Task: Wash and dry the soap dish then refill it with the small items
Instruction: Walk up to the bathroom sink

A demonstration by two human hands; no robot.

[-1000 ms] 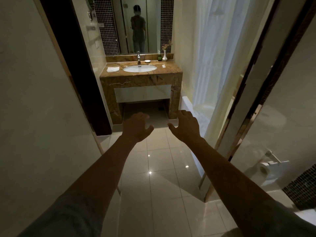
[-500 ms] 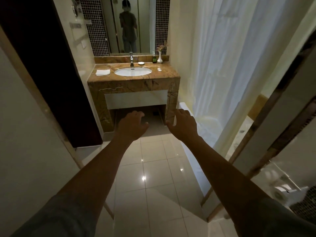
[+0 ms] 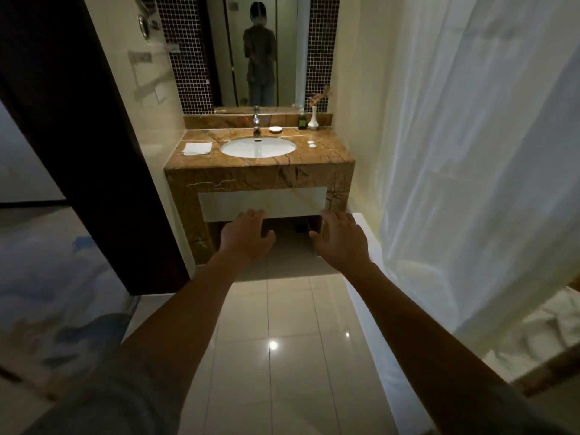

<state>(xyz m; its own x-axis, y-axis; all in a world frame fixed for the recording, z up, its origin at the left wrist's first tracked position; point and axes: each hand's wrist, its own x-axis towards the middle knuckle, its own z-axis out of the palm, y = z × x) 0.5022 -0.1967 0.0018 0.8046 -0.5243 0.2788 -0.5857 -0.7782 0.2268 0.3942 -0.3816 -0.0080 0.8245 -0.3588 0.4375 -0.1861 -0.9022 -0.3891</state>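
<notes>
On the left end of the brown stone counter [image 3: 329, 158] lay a folded white cloth [image 3: 197, 148], good for drying later. Next to it sat the white sink [image 3: 257, 147] with the tap [image 3: 256, 123] behind it. Just to the right of the tap, at the back of the counter, was the soap dish [image 3: 276, 129], small and white; I could not tell if anything was in it. Further right, two small white items [image 3: 311, 144] lay on the counter, apart from the dish, and a dark bottle [image 3: 302, 120] and a white vase [image 3: 312, 119] stood at the back. The left hand [image 3: 245, 238] and the right hand [image 3: 340, 238] were both held out in front, fingers spread loose and holding nothing, well short of the counter. I think the person was only at the getting-there step, and no washing had begun. Next, the person would need to step close and reach over the sink to pick up the dish.
</notes>
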